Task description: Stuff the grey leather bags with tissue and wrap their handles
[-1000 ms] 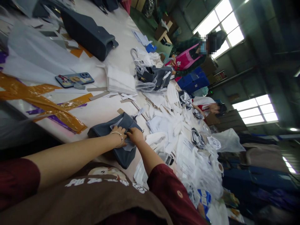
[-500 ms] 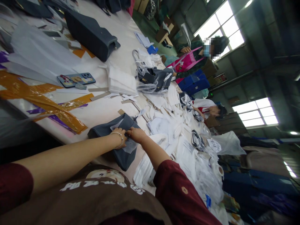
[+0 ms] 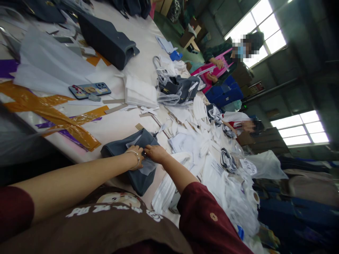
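While I stand and watch, the left hand (image 3: 135, 157) and the right hand (image 3: 156, 153) are busy close together on a soft, dark blue-gray, leather-like bag (image 3: 143, 137). It lies right under both hands, on a big white table (image 3: 119, 125).

Not much has changed in the last second. Back then a small dark bit poked up between the hands. Now the right fingertips mostly hide it, and just a tiny shiny spot shows. I think this means the work is staying on that one part of the bag.

The left fingers are bent and touch the bag, close to the right fingertips. The right thumb and fingers bend down to meet them. I cannot tell if either hand is clamped on something or only pressing, since the fingers cover that spot. A thin, cloudy, see-through sheet (image 3: 148, 168) pokes out just below the fingers.

Ahead of the hands sits a flat stack of white, soft sheets (image 3: 140, 91). A blue phone with pictures on it (image 3: 90, 90) lies farther left.
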Tool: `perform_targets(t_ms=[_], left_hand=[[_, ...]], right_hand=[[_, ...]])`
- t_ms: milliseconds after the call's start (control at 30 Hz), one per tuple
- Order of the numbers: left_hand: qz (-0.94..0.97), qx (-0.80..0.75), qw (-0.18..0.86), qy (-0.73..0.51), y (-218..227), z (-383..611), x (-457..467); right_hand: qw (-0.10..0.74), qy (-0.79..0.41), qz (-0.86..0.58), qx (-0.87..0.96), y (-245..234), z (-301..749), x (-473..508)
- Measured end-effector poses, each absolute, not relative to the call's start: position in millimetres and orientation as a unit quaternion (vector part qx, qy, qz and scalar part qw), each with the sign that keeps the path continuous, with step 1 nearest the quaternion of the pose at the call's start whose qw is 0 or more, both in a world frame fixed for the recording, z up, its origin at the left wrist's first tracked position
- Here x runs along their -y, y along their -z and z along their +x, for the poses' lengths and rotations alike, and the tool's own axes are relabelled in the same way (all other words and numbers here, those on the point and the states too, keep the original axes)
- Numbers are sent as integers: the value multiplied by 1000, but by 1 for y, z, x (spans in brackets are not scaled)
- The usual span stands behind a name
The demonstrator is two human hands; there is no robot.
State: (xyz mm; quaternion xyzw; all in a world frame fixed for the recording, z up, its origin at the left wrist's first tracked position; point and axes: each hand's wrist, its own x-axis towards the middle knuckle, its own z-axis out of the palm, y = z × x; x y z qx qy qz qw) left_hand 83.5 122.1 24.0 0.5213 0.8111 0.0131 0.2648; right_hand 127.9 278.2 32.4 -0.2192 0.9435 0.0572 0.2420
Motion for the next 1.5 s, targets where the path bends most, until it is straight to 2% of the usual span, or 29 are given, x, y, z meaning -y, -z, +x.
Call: perform_targets(t_ms=[800,1500], left_hand=[[538,-802,259,29,-14,83,-126],[560,-761,325,34,-44,79,-124]], right_hand=[[265,-38,-147,-952,-21,119,-264],[240,-14,-242,-940,-14,124,-284]])
